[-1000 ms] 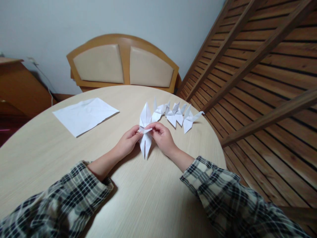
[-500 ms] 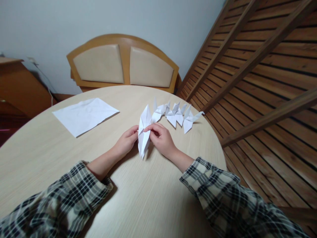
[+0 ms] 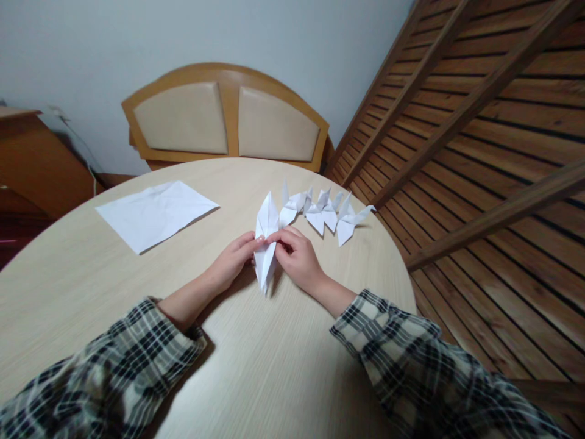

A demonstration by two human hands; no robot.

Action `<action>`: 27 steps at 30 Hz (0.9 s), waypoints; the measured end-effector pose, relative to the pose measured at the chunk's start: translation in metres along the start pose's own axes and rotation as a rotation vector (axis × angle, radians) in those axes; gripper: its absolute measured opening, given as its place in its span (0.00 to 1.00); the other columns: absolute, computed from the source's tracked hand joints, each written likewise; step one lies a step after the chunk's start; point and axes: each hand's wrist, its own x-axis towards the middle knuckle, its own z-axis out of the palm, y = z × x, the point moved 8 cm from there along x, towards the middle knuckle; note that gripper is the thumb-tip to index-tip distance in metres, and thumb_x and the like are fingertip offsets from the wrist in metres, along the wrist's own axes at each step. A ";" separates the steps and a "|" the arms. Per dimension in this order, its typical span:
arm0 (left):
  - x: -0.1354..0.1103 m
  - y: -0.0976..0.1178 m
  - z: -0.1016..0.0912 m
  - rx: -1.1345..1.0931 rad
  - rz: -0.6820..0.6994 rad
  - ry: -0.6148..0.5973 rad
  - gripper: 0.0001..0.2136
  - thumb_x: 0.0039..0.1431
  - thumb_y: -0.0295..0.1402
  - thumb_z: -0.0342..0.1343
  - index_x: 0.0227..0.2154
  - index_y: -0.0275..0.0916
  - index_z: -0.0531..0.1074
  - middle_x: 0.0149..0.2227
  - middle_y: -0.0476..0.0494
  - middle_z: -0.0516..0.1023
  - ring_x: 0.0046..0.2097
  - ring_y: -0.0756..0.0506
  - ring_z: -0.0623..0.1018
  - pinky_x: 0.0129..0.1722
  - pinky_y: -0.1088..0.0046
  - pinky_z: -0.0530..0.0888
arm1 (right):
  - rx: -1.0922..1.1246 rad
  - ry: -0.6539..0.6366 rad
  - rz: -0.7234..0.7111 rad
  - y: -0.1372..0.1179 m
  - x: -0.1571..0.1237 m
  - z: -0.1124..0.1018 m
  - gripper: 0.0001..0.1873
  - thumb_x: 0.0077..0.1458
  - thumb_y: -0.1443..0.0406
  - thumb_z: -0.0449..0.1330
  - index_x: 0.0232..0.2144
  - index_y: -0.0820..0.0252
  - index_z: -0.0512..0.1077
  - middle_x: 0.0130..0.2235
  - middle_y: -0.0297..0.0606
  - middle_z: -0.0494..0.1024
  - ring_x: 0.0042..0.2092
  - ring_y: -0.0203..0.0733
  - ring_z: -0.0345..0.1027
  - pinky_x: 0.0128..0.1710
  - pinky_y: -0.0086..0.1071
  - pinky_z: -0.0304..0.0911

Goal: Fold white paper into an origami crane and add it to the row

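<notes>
A white folded paper (image 3: 265, 268), shaped like a long narrow diamond, is held between both my hands above the table. My left hand (image 3: 233, 259) grips its left edge, with the thumb lying across the middle of the front. On the opposite side my right hand (image 3: 297, 256) pinches the paper at its middle, thumb and index finger together. The fingers behind the paper are partly hidden. Just beyond my right hand stand several white paper cranes (image 3: 346, 224), close together in a row.
A flat sheet of white paper (image 3: 158, 213) lies on the left part of the round wooden table (image 3: 274, 366). Behind the table rises a padded headboard (image 3: 233, 116). A slatted wooden partition (image 3: 479, 134) slants along the right side, and a brown cabinet (image 3: 41, 164) stands at the left.
My left thumb has come over onto the front of the folded paper, near my right fingertips. The paper has turned slightly; the cranes and sheet stay in place.
</notes>
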 end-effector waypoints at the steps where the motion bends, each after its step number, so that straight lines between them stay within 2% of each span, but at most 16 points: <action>1: -0.001 0.001 0.000 0.014 -0.009 0.005 0.12 0.52 0.41 0.60 0.32 0.37 0.71 0.27 0.51 0.70 0.29 0.49 0.67 0.28 0.74 0.63 | 0.000 0.007 -0.005 0.000 0.000 0.000 0.13 0.52 0.77 0.53 0.31 0.58 0.73 0.31 0.33 0.70 0.32 0.36 0.63 0.31 0.30 0.57; 6: -0.002 0.003 0.001 -0.004 0.005 0.010 0.11 0.51 0.39 0.61 0.30 0.37 0.71 0.27 0.51 0.69 0.29 0.49 0.67 0.29 0.74 0.62 | 0.011 0.021 0.009 0.002 0.001 -0.001 0.14 0.52 0.78 0.52 0.31 0.58 0.74 0.31 0.33 0.71 0.33 0.36 0.64 0.31 0.30 0.58; 12: 0.000 0.001 0.000 0.027 0.056 -0.023 0.10 0.56 0.39 0.58 0.33 0.36 0.71 0.27 0.52 0.68 0.29 0.50 0.66 0.30 0.74 0.62 | 0.053 0.010 0.036 0.004 0.000 -0.002 0.15 0.55 0.76 0.50 0.33 0.56 0.75 0.34 0.35 0.71 0.38 0.38 0.66 0.38 0.33 0.62; 17: 0.000 0.004 0.003 -0.016 0.087 -0.030 0.11 0.56 0.38 0.59 0.36 0.36 0.71 0.28 0.51 0.71 0.29 0.50 0.68 0.31 0.74 0.64 | 0.155 -0.007 0.115 0.012 -0.002 0.001 0.13 0.59 0.70 0.49 0.41 0.55 0.72 0.37 0.36 0.70 0.34 0.37 0.65 0.32 0.33 0.62; 21: 0.000 0.005 0.004 -0.018 0.104 -0.021 0.12 0.55 0.38 0.59 0.39 0.36 0.71 0.30 0.49 0.74 0.30 0.49 0.69 0.32 0.73 0.66 | 0.216 0.022 0.211 0.023 -0.004 0.003 0.12 0.61 0.61 0.52 0.47 0.53 0.63 0.30 0.31 0.67 0.29 0.36 0.64 0.27 0.30 0.60; 24: -0.001 0.005 0.005 0.039 0.134 -0.034 0.13 0.56 0.39 0.58 0.40 0.36 0.70 0.31 0.49 0.73 0.31 0.49 0.69 0.33 0.73 0.67 | 0.205 0.068 0.263 0.030 -0.005 0.001 0.13 0.61 0.55 0.53 0.44 0.54 0.60 0.28 0.29 0.66 0.28 0.36 0.63 0.25 0.29 0.57; 27: -0.003 0.007 0.006 0.144 0.192 -0.047 0.13 0.59 0.39 0.56 0.40 0.36 0.69 0.32 0.49 0.72 0.32 0.49 0.69 0.34 0.73 0.67 | 0.177 0.048 0.304 0.033 -0.006 0.002 0.15 0.61 0.51 0.52 0.36 0.55 0.61 0.25 0.29 0.65 0.26 0.35 0.61 0.24 0.28 0.54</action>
